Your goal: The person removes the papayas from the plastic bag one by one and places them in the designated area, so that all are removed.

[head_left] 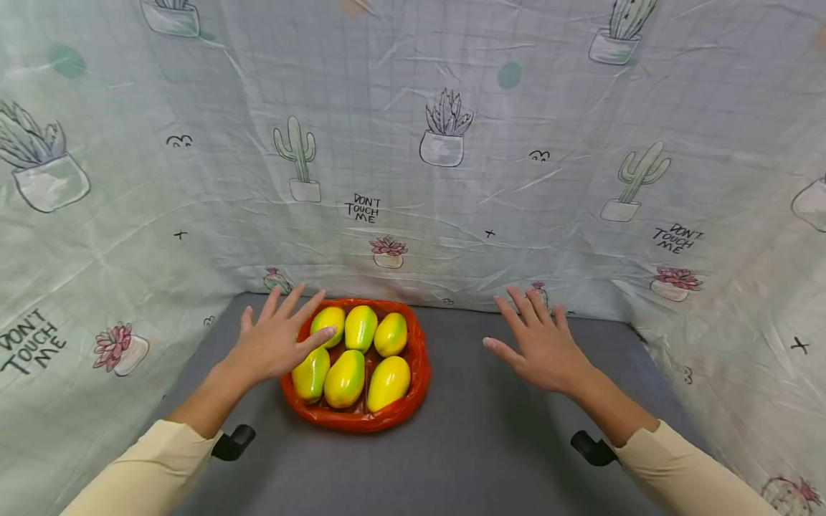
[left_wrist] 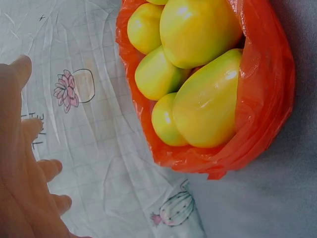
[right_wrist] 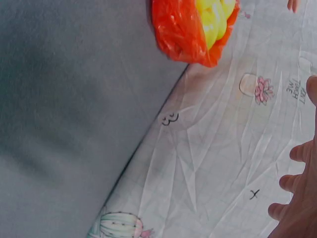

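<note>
Several yellow-green mangoes (head_left: 345,378) lie in two rows inside a red plastic bag (head_left: 421,373) with its rim rolled down, left of the table's middle. My left hand (head_left: 274,342) hovers with fingers spread at the bag's left side, its thumb overlapping a mango in the head view. Over the table to the right, my right hand (head_left: 538,347) is spread as well and holds nothing. The left wrist view shows the mangoes (left_wrist: 205,99) up close, beside the fingers (left_wrist: 49,169). In the right wrist view the bag (right_wrist: 181,34) appears at the top.
A grey table (head_left: 464,444) carries the bag. Pale curtains (head_left: 387,93) printed with cacti and lettering enclose it at the back and both sides. Black wrist mounts (head_left: 234,443) sit below both forearms.
</note>
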The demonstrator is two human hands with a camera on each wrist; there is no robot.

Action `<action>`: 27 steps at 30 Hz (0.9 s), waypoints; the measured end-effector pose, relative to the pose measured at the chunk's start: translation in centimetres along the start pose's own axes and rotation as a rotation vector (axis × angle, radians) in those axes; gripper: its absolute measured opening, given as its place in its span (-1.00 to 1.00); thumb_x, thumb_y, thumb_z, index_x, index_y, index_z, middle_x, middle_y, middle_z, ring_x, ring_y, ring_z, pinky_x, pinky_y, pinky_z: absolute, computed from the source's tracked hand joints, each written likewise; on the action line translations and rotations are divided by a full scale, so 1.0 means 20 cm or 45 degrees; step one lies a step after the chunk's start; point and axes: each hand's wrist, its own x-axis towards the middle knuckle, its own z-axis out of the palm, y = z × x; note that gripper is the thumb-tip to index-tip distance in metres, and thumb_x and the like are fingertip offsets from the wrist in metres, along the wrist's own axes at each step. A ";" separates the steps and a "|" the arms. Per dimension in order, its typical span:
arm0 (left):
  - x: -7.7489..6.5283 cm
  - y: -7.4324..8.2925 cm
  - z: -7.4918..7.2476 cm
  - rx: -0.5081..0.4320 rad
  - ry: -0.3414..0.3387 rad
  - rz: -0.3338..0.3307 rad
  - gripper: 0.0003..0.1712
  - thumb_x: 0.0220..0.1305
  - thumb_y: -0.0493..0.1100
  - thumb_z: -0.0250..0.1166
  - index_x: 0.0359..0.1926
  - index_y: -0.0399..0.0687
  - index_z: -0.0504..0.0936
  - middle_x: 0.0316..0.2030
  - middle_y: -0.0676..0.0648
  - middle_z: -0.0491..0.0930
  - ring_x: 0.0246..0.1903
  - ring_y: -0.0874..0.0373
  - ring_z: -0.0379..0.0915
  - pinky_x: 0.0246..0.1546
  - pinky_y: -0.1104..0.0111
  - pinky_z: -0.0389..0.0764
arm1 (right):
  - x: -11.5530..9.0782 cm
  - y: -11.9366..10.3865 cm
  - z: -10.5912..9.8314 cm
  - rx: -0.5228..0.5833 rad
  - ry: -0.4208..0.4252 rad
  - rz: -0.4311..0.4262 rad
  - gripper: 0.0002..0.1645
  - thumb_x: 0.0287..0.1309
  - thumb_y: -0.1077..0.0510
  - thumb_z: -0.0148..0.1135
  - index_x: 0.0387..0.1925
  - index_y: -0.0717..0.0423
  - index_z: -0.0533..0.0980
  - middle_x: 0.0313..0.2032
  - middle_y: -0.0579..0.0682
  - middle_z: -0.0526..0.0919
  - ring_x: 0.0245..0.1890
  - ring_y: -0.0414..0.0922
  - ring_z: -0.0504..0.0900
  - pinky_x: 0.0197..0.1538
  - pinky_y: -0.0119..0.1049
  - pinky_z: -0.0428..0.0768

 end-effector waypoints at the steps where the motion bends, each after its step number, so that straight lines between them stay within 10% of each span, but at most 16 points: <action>1: 0.00 0.00 0.00 0.007 0.000 -0.004 0.00 0.40 0.61 -0.14 0.68 0.31 -0.02 0.68 -0.24 -0.17 0.61 -0.48 -0.41 0.34 -0.63 -0.30 | 0.01 -0.01 0.00 0.007 -0.005 -0.005 0.00 0.48 -0.43 -0.04 0.68 -0.04 -0.03 0.68 0.15 -0.11 0.67 0.30 -0.17 0.47 0.58 -0.16; 27: -0.02 -0.05 0.05 0.048 0.015 -0.032 0.08 0.31 0.68 -0.12 0.68 0.36 -0.07 0.69 -0.20 -0.26 0.61 -0.49 -0.45 0.33 -0.63 -0.41 | 0.08 -0.11 0.14 0.020 0.015 0.001 0.06 0.39 -0.52 -0.01 0.68 -0.17 -0.04 0.70 0.04 -0.16 0.68 0.26 -0.20 0.49 0.57 -0.21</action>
